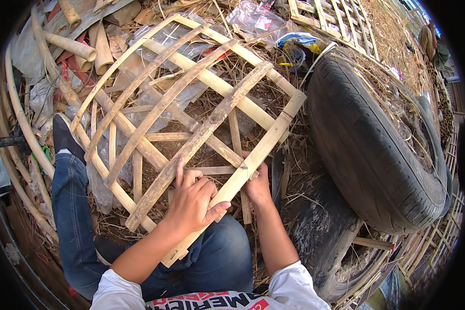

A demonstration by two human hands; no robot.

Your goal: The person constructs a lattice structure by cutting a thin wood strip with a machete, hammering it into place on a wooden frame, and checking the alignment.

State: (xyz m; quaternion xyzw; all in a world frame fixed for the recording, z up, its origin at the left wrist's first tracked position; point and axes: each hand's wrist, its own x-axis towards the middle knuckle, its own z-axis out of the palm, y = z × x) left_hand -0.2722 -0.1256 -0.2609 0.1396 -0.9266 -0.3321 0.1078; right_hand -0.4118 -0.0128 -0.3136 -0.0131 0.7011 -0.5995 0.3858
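A lattice frame of split bamboo (216, 82) stands tilted in front of me, its slats crossing and several bent into arches. My left hand (190, 202) rests over its near side: the index finger reaches onto a rough, darker slat (207, 126), the other fingers bend down, and the thumb presses the pale near slat (274, 132). At the crossing of that pale slat with thinner strips, my right hand (257, 182) grips from the outer side. Its palm is partly behind the slat, and one fingertip shows past the edge. Below the frame is my bent knee in jeans (222, 248).
A large worn tyre (369, 150) leans close at the right, above another dark tyre piece (323, 237). Cut bamboo poles (72, 45) and curved strips lie at the left. Another lattice panel (341, 20) stands at the back. Plastic bags (256, 20) and straw litter the ground.
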